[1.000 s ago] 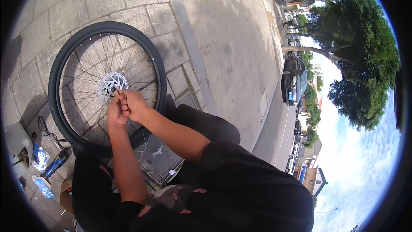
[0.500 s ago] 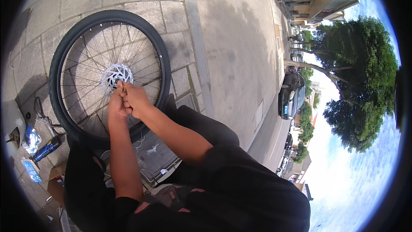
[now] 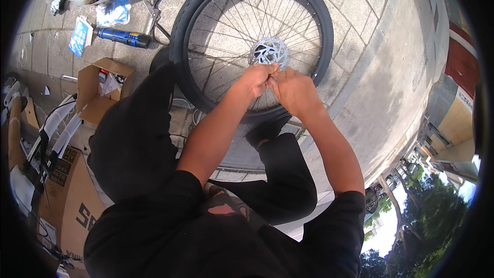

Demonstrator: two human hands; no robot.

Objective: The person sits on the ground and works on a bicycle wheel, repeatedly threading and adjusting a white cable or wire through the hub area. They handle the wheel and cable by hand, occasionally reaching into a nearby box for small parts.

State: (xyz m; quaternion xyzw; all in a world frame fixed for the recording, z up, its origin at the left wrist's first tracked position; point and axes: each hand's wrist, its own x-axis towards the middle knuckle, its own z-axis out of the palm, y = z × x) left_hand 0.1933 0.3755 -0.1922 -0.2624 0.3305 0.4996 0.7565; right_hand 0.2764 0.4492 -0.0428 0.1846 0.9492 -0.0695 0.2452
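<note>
A bicycle wheel with a black tyre (image 3: 324,31) and thin spokes lies in front of me, its near edge by my legs. At its hub is a silver brake disc (image 3: 280,51) with cut-out slots. My left hand (image 3: 253,80) is closed in a pinch just over the near edge of the disc. Beside it, my right hand (image 3: 296,91) is closed too, its fingertips meeting those of the left. Whatever lies between the fingers is too small or too hidden to name.
Left of the wheel lie scissors (image 3: 153,14), a blue cylindrical power tool (image 3: 123,37), a clear plastic bag (image 3: 114,11) and a blue packet (image 3: 80,36). An opened cardboard box (image 3: 91,90) holds small parts. A larger carton (image 3: 77,211) stands at lower left.
My view has swung left and down, so the wheel appears farther right and the boxes show. Both hands stay together at the hub, with the forearms spread wider apart.
</note>
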